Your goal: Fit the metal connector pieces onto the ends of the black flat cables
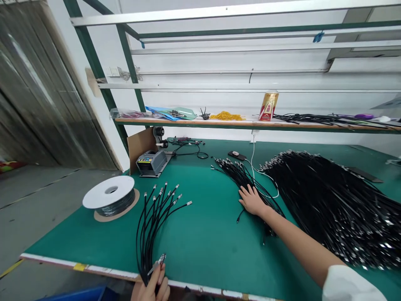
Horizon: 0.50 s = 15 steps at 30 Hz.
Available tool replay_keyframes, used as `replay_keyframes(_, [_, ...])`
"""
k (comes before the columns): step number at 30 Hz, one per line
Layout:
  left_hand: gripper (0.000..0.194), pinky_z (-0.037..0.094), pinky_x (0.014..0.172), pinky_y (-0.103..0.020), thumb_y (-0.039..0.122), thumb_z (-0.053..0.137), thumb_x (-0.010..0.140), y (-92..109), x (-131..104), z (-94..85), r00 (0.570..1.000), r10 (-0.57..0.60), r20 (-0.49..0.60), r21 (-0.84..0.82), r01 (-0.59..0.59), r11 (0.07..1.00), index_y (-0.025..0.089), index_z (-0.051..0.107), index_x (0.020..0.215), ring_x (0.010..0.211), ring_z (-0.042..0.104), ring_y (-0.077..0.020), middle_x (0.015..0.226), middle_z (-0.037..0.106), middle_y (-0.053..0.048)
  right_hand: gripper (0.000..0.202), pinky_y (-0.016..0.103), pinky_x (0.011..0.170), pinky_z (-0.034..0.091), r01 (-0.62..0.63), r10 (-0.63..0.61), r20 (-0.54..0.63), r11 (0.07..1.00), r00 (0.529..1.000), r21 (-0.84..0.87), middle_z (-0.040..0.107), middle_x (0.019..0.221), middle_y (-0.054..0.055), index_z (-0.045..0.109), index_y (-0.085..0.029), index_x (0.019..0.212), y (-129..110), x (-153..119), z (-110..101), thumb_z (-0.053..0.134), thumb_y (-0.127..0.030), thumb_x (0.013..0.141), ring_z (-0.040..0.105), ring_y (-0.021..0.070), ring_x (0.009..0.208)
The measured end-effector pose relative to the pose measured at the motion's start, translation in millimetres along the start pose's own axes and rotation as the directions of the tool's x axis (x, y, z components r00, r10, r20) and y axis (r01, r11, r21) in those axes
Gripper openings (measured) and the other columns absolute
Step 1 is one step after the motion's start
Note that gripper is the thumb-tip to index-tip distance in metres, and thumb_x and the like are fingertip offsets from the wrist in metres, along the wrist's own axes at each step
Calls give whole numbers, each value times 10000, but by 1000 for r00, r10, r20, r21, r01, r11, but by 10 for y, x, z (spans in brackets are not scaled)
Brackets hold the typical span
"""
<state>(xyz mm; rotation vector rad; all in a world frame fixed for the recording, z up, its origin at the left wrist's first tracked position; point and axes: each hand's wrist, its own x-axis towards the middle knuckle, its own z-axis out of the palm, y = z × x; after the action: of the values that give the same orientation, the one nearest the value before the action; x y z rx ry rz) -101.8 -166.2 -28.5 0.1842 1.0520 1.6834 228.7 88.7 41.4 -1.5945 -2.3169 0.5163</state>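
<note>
My left hand [155, 286], at the front edge of the bench, is closed round a bundle of black cables [150, 234]. Their silver connector ends fan out away from me over the green surface. A small shiny metal piece [161, 259] sticks up at the thumb and fingers of that hand; its kind is unclear. My right hand [252, 201] lies palm down with fingers outstretched on a second, loose bundle of black cables [233, 171]. The connectors of that bundle point toward the back of the bench, and part of it is hidden under the hand and forearm.
A large heap of black cables [326, 196] covers the right side of the green bench [200, 234]. At left stand a white spool [108, 190] and a grey machine [152, 162]. A white cord [266, 173] runs by a black remote-like device [237, 155]. A shelf [188, 123] spans the back.
</note>
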Motion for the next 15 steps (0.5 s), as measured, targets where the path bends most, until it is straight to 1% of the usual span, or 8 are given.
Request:
replay_keyframes(3, [431, 224, 246, -183, 488, 895, 568, -6, -59, 202, 998, -21, 51, 18, 21, 1000, 157, 662, 715, 239, 293, -26, 514, 517, 47, 477, 627, 1181, 240, 91, -99, 34, 975, 994, 203, 414, 1550, 118, 535, -200, 1384, -407, -286, 68, 630, -379, 953, 347, 346, 1444])
replay_keyframes(5, [394, 215, 263, -182, 468, 865, 632, -46, -138, 376, 997, -33, 76, 38, 30, 999, 148, 662, 740, 253, 277, -21, 531, 520, 46, 458, 513, 1181, 316, 155, -205, 89, 906, 975, 393, 518, 1473, 130, 571, -210, 1368, -771, -573, 215, 606, -401, 953, 439, 297, 1390])
replay_keyframes(7, [388, 223, 296, -174, 442, 867, 662, -116, -233, 554, 995, -29, 92, 60, 24, 998, 140, 668, 802, 288, 279, -5, 604, 570, 32, 508, 408, 1097, 442, 155, -273, 122, 801, 954, 579, 556, 1442, 102, 560, -252, 1391, -1129, -877, 398, 598, -464, 931, 543, 254, 1290])
replay_keyframes(8, [384, 215, 310, -171, 432, 876, 664, -159, -283, 636, 995, -27, 96, 78, 20, 997, 144, 652, 782, 300, 272, 1, 615, 581, 31, 551, 377, 1071, 463, 134, -279, 123, 744, 952, 655, 552, 1443, 93, 546, -250, 1405, -1289, -1013, 495, 606, -490, 912, 559, 241, 1270])
replay_keyframes(10, [378, 194, 335, -162, 394, 892, 658, -257, -379, 775, 996, -18, 84, 112, 9, 994, 161, 598, 704, 311, 227, 3, 508, 485, 80, 561, 351, 1039, 481, 59, -235, 120, 633, 964, 772, 565, 1421, 103, 561, -217, 1386, -1554, -1228, 691, 558, -532, 922, 568, 237, 1259])
replay_keyframes(12, [363, 205, 354, -162, 351, 904, 646, -354, -456, 871, 998, -17, 57, 154, 9, 988, 176, 591, 706, 314, 254, -19, 425, 383, 117, 572, 360, 982, 512, -30, -149, 127, 527, 981, 850, 627, 1335, 121, 585, -188, 1346, -1731, -1358, 871, 495, -582, 941, 620, 246, 1179])
replay_keyframes(13, [345, 229, 363, -166, 320, 909, 638, -397, -482, 904, 999, -22, 43, 178, 14, 984, 181, 610, 741, 317, 295, -36, 409, 372, 123, 575, 364, 950, 525, -70, -99, 132, 476, 986, 877, 663, 1272, 120, 599, -186, 1319, -1783, -1398, 947, 481, -604, 942, 648, 247, 1117])
replay_keyframes(15, [353, 279, 374, -179, 249, 918, 612, -465, -505, 951, 999, -44, 27, 231, 37, 972, 183, 653, 834, 331, 388, -70, 415, 431, 113, 574, 357, 921, 531, -113, -5, 125, 386, 992, 915, 700, 1178, 108, 627, -192, 1246, -1814, -1443, 1053, 460, -648, 939, 662, 244, 1058])
